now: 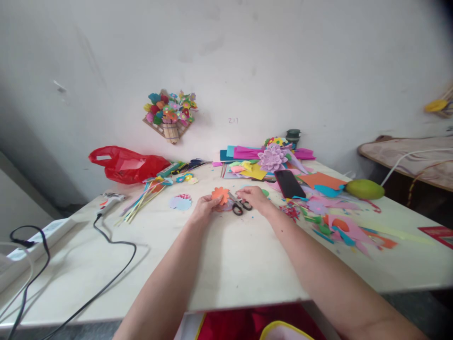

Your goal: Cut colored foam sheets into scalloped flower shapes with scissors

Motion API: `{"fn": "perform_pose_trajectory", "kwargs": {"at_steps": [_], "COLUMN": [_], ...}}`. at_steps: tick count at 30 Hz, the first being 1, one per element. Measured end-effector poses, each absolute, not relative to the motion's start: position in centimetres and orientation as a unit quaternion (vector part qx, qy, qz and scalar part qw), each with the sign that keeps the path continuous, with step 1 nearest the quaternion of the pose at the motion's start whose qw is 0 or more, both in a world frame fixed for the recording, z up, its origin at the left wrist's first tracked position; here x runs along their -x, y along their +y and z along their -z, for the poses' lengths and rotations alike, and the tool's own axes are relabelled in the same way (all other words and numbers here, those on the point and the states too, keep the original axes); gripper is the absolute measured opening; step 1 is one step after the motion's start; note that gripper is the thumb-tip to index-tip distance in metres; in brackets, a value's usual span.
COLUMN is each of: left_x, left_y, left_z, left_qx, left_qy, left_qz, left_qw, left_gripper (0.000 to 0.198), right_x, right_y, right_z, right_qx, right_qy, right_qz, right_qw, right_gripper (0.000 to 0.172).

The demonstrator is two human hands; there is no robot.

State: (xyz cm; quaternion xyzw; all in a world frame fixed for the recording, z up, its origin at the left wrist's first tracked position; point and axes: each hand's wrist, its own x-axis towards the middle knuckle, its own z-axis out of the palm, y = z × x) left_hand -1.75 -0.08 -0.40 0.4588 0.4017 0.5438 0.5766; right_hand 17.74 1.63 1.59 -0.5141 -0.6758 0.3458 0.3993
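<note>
Between the thumb and fingers of my left hand [207, 207] is an orange scalloped flower cutout [220, 194], held just above the table. My right hand [255, 196] is closed in a pinch a little to the right of it; whatever the fingertips may hold is too small to make out. Scissors [237, 208] with black handles lie between the hands, blades toward the orange cutout, their right handle loop beside my right hand. Pale scalloped cutouts [180, 203], light blue and red-patterned, rest left of my left hand. A lilac piece shows partly under the orange flower.
Left: a glue gun [112, 202] with a black cord, a power strip [38, 241], thin sticks [141, 205] and a red plastic bag [129, 165]. Right: a phone [290, 184], coloured scraps [348, 229] and a green oval object [365, 189]. Behind: stacked coloured sheets [244, 152] and a purple flower [273, 157].
</note>
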Motion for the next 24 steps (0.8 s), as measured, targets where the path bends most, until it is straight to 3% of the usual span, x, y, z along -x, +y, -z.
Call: {"fn": "perform_pose_trajectory", "kwargs": {"at_steps": [3, 6, 24], "left_x": [1.8, 2.0, 1.7], "left_y": [0.1, 0.2, -0.2], "left_z": [0.5, 0.7, 0.3], "left_qx": [-0.45, -0.447, -0.448], "left_qy": [0.399, 0.39, 0.397], "left_qz": [-0.549, -0.552, -0.547], "left_qw": [0.58, 0.585, 0.585], "left_gripper": [0.039, 0.038, 0.032], "right_x": [-17.7, -17.4, -16.3], "right_y": [1.9, 1.9, 1.4], "right_z": [-1.1, -0.7, -0.6], "right_qx": [0.443, 0.399, 0.394], "right_qy": [-0.635, -0.624, -0.603], "right_qz": [-0.466, -0.508, -0.551], "right_qw": [0.429, 0.44, 0.422], "right_gripper": [0.018, 0.017, 0.016]}}
